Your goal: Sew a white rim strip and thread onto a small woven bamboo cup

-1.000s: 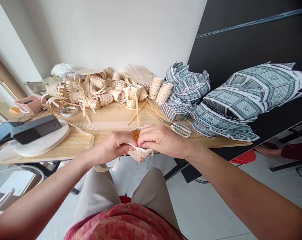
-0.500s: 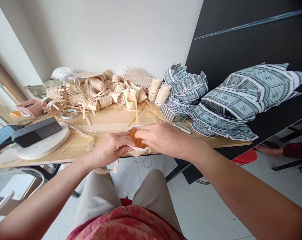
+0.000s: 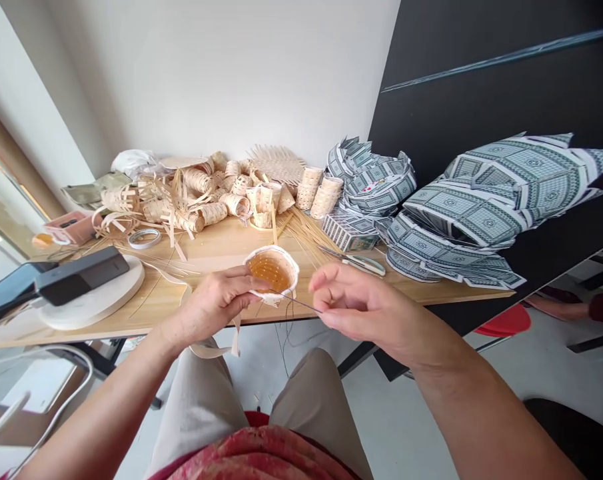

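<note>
My left hand (image 3: 215,297) pinches the near left rim of a small woven basket (image 3: 272,268). The basket has a white-edged mouth and an amber-coloured inside, and it tilts toward me at the table's front edge. From its rim a thin dark thread (image 3: 300,303) runs taut to my right hand (image 3: 364,308), whose thumb and fingertips are closed on it. Whether a needle is at the thread's end cannot be seen. More dark thread hangs in loose loops below the basket. A pale flat strip (image 3: 236,337) dangles under my left hand.
Scissors (image 3: 364,264) lie right of the basket, near a patterned box (image 3: 351,230). Behind are woven tubes (image 3: 326,197) and loose strips (image 3: 306,230). A tape roll (image 3: 144,239) and a dark device on a round white board (image 3: 94,303) are left. Folded-card forms (image 3: 461,200) stand right.
My right hand has come out of the basket's mouth and moved right, drawing the dark thread straight. My left hand keeps its hold on the rim. The scissors now show more fully.
</note>
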A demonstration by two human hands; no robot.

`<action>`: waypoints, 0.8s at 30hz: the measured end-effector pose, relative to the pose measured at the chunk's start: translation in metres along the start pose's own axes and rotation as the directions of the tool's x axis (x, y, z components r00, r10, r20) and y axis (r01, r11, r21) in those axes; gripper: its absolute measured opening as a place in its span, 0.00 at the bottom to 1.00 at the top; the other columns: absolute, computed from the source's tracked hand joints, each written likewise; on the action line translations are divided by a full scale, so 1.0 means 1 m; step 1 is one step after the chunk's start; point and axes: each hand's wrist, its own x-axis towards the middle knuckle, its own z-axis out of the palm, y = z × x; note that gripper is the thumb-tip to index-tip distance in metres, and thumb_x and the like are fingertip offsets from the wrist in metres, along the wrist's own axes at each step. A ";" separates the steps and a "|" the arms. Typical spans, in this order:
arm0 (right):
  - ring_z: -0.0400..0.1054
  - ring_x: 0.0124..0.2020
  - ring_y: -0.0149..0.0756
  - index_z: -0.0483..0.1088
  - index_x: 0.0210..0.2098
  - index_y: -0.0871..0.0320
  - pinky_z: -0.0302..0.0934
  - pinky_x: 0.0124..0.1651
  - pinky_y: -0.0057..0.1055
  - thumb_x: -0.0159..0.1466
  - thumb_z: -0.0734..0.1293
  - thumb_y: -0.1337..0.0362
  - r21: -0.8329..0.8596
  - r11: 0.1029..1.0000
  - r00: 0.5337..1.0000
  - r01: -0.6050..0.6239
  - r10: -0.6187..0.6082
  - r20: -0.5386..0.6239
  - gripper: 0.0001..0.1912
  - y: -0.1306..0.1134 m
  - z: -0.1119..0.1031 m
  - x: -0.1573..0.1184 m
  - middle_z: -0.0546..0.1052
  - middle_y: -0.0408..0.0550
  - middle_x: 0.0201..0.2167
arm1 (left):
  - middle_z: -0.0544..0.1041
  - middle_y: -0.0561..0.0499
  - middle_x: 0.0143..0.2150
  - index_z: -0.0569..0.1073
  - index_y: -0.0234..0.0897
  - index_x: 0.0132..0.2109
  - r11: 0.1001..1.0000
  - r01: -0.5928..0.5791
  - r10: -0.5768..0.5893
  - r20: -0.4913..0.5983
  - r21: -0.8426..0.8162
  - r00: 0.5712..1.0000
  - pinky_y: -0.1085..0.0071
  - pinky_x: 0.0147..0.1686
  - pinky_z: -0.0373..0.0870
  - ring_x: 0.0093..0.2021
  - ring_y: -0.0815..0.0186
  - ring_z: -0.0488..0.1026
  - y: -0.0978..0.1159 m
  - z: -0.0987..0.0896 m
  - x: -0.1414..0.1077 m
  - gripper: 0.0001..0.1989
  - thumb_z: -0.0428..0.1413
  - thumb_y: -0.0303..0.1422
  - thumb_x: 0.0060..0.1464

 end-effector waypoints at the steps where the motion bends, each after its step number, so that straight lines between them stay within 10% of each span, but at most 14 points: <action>1: 0.50 0.18 0.21 0.61 0.35 0.57 0.43 0.19 0.20 0.54 0.65 0.65 0.087 0.996 0.999 -0.021 0.018 0.029 0.10 0.004 -0.005 -0.005 0.63 0.37 0.22 | 0.73 0.49 0.34 0.73 0.37 0.44 1.000 0.004 -0.004 -0.010 0.018 1.000 0.77 0.31 0.66 0.33 0.70 0.71 -0.001 -0.001 -0.001 0.11 0.49 0.25 0.56; 8: 0.43 0.16 0.18 0.61 0.33 0.57 0.36 0.18 0.20 0.51 0.69 0.59 0.386 0.910 0.984 -0.152 0.103 0.144 0.15 0.058 -0.009 -0.030 0.61 0.36 0.21 | 0.72 0.51 0.29 0.74 0.36 0.40 0.992 0.061 -0.042 -0.168 0.114 0.985 0.78 0.28 0.64 0.29 0.72 0.70 -0.005 -0.002 -0.004 0.09 0.50 0.25 0.54; 19: 0.41 0.17 0.17 0.62 0.33 0.56 0.34 0.20 0.21 0.52 0.70 0.60 0.536 0.819 0.974 -0.203 0.226 0.024 0.14 0.125 0.020 -0.021 0.61 0.35 0.22 | 0.72 0.51 0.28 0.75 0.36 0.37 0.970 0.186 -0.120 -0.356 0.157 0.927 0.78 0.26 0.64 0.28 0.71 0.69 -0.008 0.008 -0.001 0.08 0.52 0.24 0.52; 24: 0.53 0.20 0.23 0.67 0.34 0.56 0.47 0.22 0.23 0.53 0.68 0.55 0.300 0.951 0.874 -0.071 0.204 -0.441 0.14 0.122 0.023 -0.012 0.67 0.41 0.27 | 0.71 0.52 0.28 0.75 0.36 0.37 0.950 0.255 -0.164 -0.408 0.178 0.898 0.79 0.24 0.63 0.27 0.72 0.69 -0.007 0.012 -0.002 0.08 0.51 0.27 0.54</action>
